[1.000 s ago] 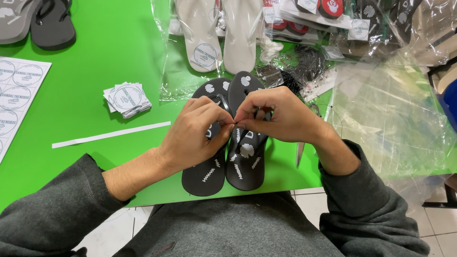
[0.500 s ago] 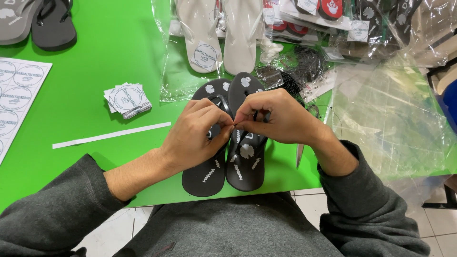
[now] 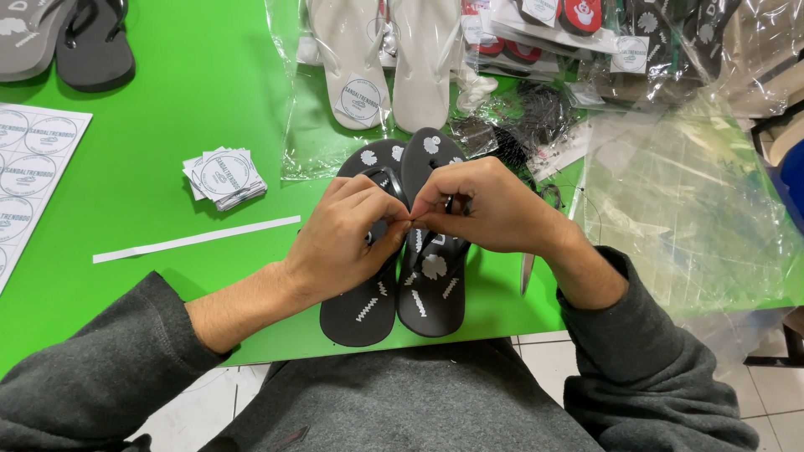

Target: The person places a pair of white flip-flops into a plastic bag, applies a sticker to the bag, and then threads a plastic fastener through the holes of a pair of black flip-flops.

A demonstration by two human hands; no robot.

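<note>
A pair of black flip-flops (image 3: 419, 293) with white prints lies side by side on the green table (image 3: 184, 100), toes pointing away from me. My left hand (image 3: 347, 238) and my right hand (image 3: 486, 205) meet above the straps, fingertips pinched together at something too small to make out. Both hands cover the straps and the middle of the soles.
A stack of cut round-print labels (image 3: 224, 177), a white paper strip (image 3: 197, 238) and a label sheet (image 3: 29, 167) lie left. A bagged white pair (image 3: 394, 67) and more bagged sandals (image 3: 586, 33) sit behind. Grey sandals (image 3: 67, 42) are far left, loose clear bags (image 3: 687, 192) right.
</note>
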